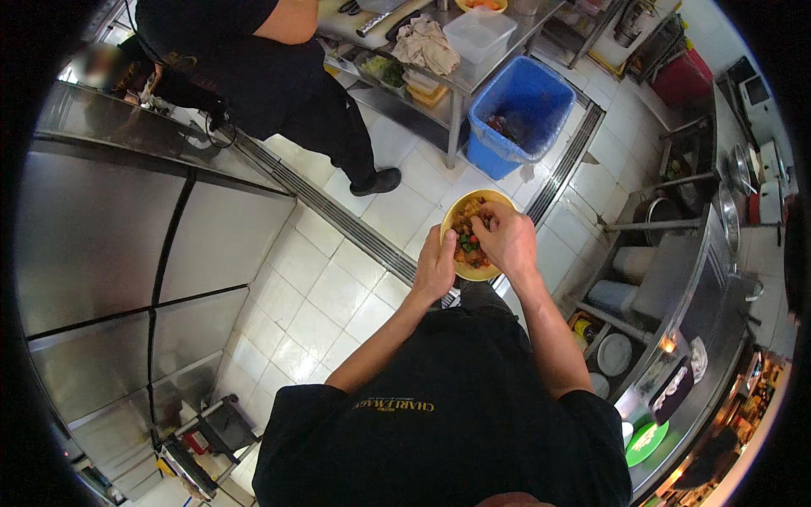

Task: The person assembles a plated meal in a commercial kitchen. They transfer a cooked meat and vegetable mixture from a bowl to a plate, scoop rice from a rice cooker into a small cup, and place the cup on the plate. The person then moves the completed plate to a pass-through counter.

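Observation:
A round yellow bowl (450,218) is held in front of my body, above the tiled floor. My left hand (436,265) grips its left side, thumb over the rim. Inside lies mixed cooked food (469,247) with brown pieces, green leaves and red bits. The fingers of my right hand (509,237) reach into the bowl from the right and touch the food. Their tips are partly hidden, so I cannot tell whether they pinch a piece.
Ahead stands a blue bin (523,114) with a liner and waste inside. A steel table (466,77) holds a cloth (426,45) and a plastic tub (479,32). A person in black (285,95) stands ahead left. Steel cabinets (101,234) line the left; a steel counter (703,304) runs right.

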A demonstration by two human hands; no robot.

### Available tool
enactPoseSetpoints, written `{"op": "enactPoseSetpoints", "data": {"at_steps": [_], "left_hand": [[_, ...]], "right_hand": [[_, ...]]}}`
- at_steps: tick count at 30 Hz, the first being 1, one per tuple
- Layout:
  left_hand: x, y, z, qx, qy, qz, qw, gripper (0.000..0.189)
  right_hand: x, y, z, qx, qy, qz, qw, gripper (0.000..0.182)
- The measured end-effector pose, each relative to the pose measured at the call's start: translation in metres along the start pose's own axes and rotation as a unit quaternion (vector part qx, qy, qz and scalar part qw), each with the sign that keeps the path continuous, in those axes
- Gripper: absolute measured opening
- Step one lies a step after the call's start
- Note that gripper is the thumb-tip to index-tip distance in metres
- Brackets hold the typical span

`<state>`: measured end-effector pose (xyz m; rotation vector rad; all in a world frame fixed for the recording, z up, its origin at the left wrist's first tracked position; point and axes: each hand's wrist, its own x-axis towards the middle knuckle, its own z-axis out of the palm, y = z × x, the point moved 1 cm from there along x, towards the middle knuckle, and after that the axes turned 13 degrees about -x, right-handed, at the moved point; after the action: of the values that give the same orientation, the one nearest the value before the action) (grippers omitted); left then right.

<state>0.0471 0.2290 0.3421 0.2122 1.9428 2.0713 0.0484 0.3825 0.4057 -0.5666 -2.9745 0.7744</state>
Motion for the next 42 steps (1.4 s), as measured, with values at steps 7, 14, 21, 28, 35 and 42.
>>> {"op": "enactPoseSetpoints", "data": {"at_steps": [7, 14, 21, 28, 35, 42], "left_hand": [[0.1, 0.002, 0.001, -0.055, 0.075, -0.023, 0.995, 0.044], [0.183, 0.033, -0.013, -0.058, 0.12, -0.004, 0.991, 0.05], [0.235, 0.031, -0.048, -0.029, 0.106, 0.009, 0.994, 0.054], [0.266, 0.033, -0.098, -0.05, 0.062, 0.008, 0.997, 0.055], [0.271, 0.031, -0.139, -0.042, -0.013, -0.035, 0.998, 0.052], [0.277, 0.018, -0.154, -0.021, -0.027, 0.033, 0.999, 0.053]], "right_hand": [[0.126, -0.011, 0.007, 0.019, 0.0, -0.067, 0.998, 0.028], [0.221, -0.045, -0.007, 0.031, 0.007, -0.201, 0.979, 0.021], [0.276, -0.082, -0.003, -0.055, -0.054, -0.198, 0.977, 0.023], [0.297, -0.113, 0.017, -0.1, -0.051, -0.219, 0.969, 0.022], [0.292, -0.135, 0.036, -0.093, -0.038, -0.195, 0.976, 0.018], [0.278, -0.139, 0.022, -0.034, -0.026, -0.121, 0.992, 0.019]]}}
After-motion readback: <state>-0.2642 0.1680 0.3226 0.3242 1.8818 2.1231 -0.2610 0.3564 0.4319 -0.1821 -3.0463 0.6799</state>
